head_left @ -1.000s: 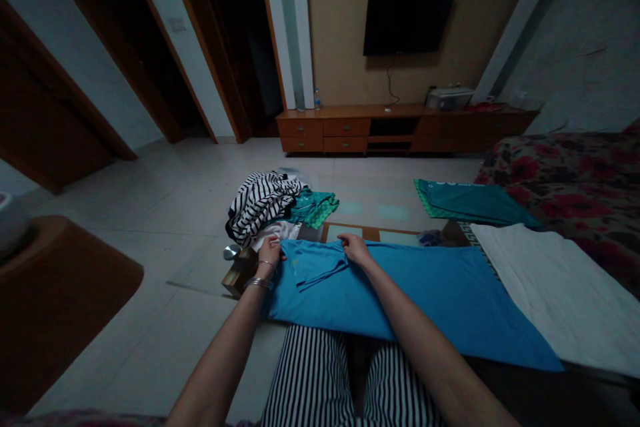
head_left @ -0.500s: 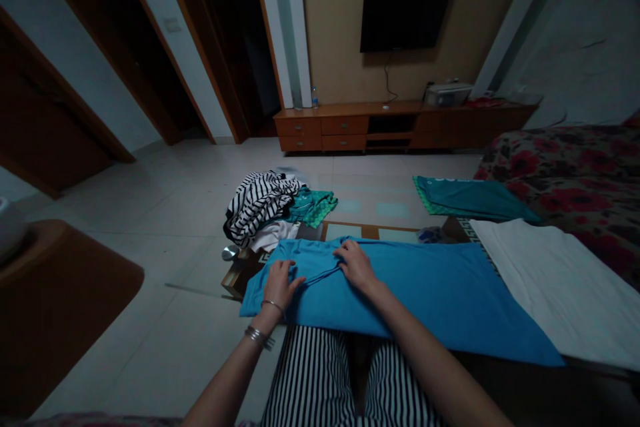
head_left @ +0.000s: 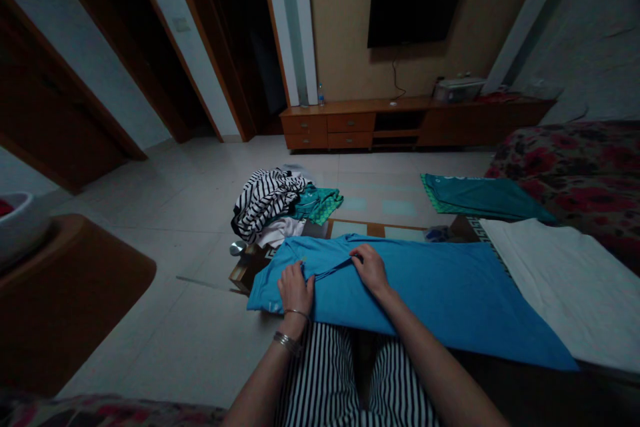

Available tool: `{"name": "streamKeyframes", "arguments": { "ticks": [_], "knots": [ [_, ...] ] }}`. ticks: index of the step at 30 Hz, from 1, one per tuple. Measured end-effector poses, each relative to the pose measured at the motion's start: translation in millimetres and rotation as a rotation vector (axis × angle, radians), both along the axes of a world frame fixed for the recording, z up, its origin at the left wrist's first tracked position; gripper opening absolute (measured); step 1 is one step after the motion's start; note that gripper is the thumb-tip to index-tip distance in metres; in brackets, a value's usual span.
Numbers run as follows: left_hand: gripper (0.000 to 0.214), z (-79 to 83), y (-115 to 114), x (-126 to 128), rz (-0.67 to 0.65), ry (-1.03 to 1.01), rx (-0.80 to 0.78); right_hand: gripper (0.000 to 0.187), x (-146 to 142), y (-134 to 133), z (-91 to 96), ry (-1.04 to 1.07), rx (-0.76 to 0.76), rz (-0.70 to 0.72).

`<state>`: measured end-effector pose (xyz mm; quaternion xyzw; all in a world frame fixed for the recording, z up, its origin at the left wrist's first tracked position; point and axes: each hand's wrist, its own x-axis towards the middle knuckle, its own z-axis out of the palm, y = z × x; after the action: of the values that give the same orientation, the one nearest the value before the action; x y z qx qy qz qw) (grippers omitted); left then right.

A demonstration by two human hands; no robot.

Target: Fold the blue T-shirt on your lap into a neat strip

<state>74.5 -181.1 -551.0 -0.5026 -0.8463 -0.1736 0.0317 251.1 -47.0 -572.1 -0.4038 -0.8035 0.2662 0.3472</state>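
A bright blue shirt [head_left: 440,293] lies spread across the low table in front of my knees. My left hand [head_left: 296,288] rests flat on its left end, fingers stretched out over the cloth near the collar. My right hand [head_left: 370,267] presses down just right of it, fingers curled on a fold line that runs between the two hands. Neither hand lifts the cloth. My striped trousers [head_left: 330,380] show below the shirt's near edge.
A heap of clothes, a black-and-white striped garment [head_left: 265,197] and a green one [head_left: 320,203], sits at the table's far left. A folded teal garment [head_left: 480,197] and a white cloth [head_left: 560,287] lie to the right. A floral sofa [head_left: 575,160] stands right, a TV cabinet [head_left: 400,123] at the back.
My left hand has drawn back from the shirt's far left corner toward me and now lies flat on the cloth. The shirt's left end is laid out smoother. My right hand barely moved.
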Motion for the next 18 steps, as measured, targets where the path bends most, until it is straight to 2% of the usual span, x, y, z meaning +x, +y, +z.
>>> {"name": "streamKeyframes", "arguments": {
  "ticks": [9, 13, 18],
  "knots": [
    [0.035, 0.8, 3, -3, 0.017, -0.067, 0.081, 0.013, 1, -1, -2.3, 0.041, -0.057, -0.017],
    [0.034, 4.5, -5, -3, -0.045, -0.082, 0.130, 0.014, 4, -1, -0.8, -0.003, -0.029, 0.024],
    [0.025, 7.6, -15, 0, -0.109, 0.018, 0.002, 0.016, 6, -3, -0.8, -0.101, 0.021, 0.042]
  ]
}}
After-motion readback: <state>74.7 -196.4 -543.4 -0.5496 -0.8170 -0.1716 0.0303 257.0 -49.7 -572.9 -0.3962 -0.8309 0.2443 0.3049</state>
